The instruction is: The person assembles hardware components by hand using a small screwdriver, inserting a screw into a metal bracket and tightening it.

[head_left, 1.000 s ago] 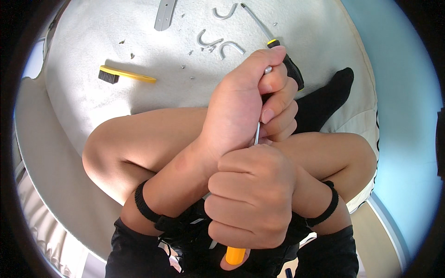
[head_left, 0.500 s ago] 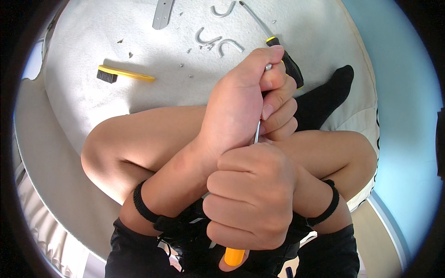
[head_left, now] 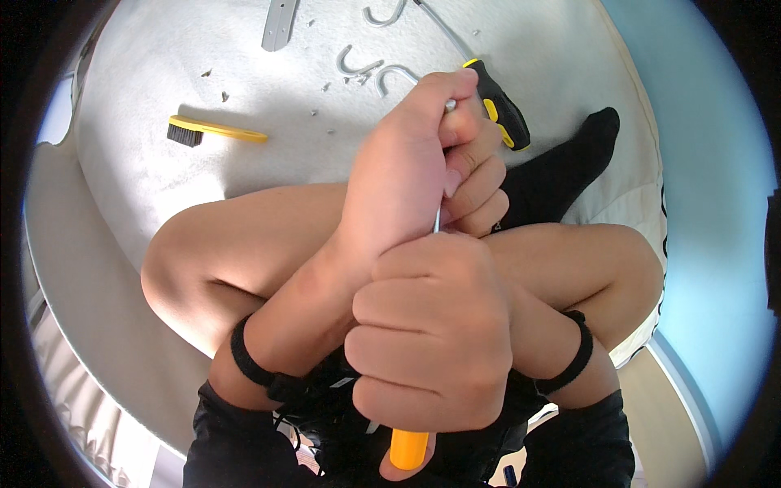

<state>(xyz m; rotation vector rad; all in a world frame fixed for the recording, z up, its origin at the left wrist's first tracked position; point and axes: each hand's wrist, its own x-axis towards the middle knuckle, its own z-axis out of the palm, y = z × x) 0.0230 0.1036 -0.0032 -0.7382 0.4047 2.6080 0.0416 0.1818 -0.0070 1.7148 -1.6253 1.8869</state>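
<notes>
My left hand [head_left: 407, 154] is closed in a fist, and a rounded silver metal end [head_left: 450, 106] pokes out between its thumb and fingers; the rest of that piece is hidden. Close below it, my right hand [head_left: 431, 333] is wrapped round a yellow-handled tool [head_left: 409, 450], whose handle end sticks out at the bottom beside a fingertip. A thin metal shaft [head_left: 437, 218] runs between the two fists. It seems to belong to that tool, but its tip is out of sight in the left hand.
On the white fuzzy cover [head_left: 268, 81] lie a yellow brush [head_left: 220, 130], curved metal hooks [head_left: 358, 63], a flat metal strip [head_left: 279, 24], several small metal bits and a black-and-yellow screwdriver [head_left: 498, 102]. My crossed legs and a black-socked foot [head_left: 569, 167] surround the hands.
Both fists have shifted slightly left, the left one also a little upward. Their grips look the same. The things on the cover sit slightly higher and further left in the picture.
</notes>
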